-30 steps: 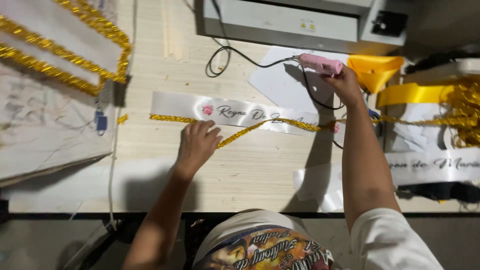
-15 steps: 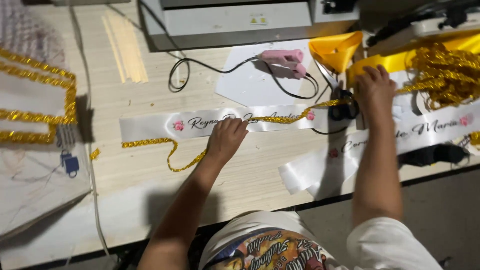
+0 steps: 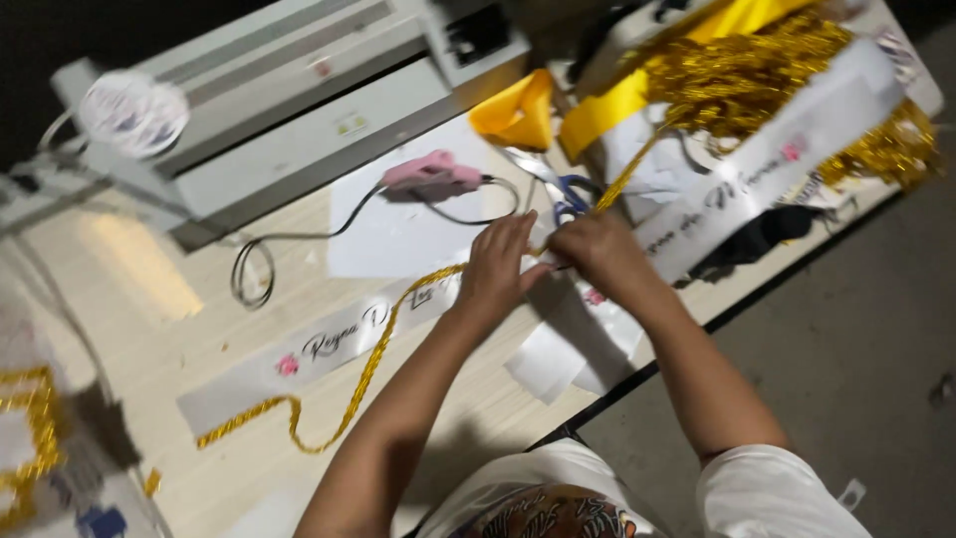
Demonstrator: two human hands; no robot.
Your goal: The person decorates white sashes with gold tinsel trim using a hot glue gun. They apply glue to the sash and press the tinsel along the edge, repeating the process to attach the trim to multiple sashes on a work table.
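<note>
Both hands are meeting over the middle of the table (image 3: 179,329), and both are working on one length of gold braided trim (image 3: 373,349). The left hand (image 3: 495,269) is curling its fingers narrowly around the trim, pressing it down onto a white satin sash (image 3: 329,349) with script lettering and a small pink flower. The right hand (image 3: 596,254) is sitting just beside it, thumb side touching the left fingertips, and is pinching the same trim where it is rising toward the far right. From the left hand the trim is running back along the sash toward the person's left and is ending in a loose curl near the table's near edge. From the right hand it is climbing to a tangled heap of gold trim (image 3: 787,80) well beyond the knuckles. A second white sash (image 3: 767,169) is lying just past the right hand, slanting away to the right. One pink glue gun (image 3: 433,174) is resting on a white sheet beyond the left hand, its dark cord looping off to the left. One pair of blue-handled scissors (image 3: 573,194) is lying just beyond both hands. One yellow cone-shaped piece (image 3: 518,110) is standing farther back, beside one grey machine (image 3: 279,110).
</note>
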